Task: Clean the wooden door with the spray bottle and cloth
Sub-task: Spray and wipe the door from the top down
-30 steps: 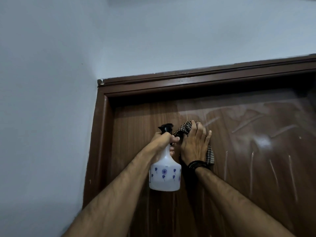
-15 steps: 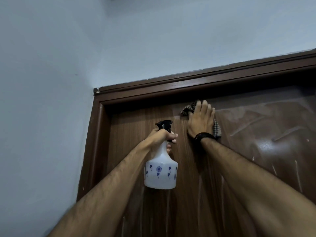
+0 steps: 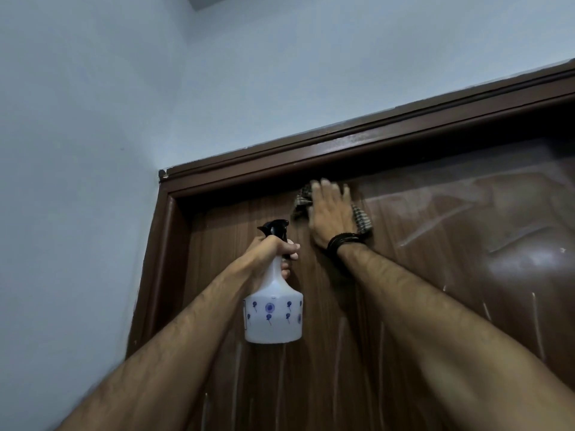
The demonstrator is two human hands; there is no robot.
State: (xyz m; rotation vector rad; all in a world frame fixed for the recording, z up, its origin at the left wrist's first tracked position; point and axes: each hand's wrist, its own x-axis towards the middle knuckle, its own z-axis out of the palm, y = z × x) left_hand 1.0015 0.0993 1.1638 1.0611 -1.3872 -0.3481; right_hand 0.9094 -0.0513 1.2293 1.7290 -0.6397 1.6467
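The dark wooden door [image 3: 451,275] fills the lower right, wet with streaks and drips of spray. My right hand [image 3: 331,214] lies flat on a checked cloth [image 3: 362,220], pressing it against the door just under the top of the frame; the cloth's edges stick out on both sides of the hand. My left hand [image 3: 273,247] grips the neck of a white spray bottle [image 3: 273,315] with blue flower prints and a black nozzle, held upright in front of the door, left of the cloth.
The door frame [image 3: 342,150] runs across the top and down the left side. A pale blue wall [image 3: 93,150] lies to the left and above. A black band sits on my right wrist [image 3: 343,241].
My right hand has slid the cloth up the door from mid-panel to the top edge under the frame. The bottle hand has stayed about where it was; the view has tilted upward.
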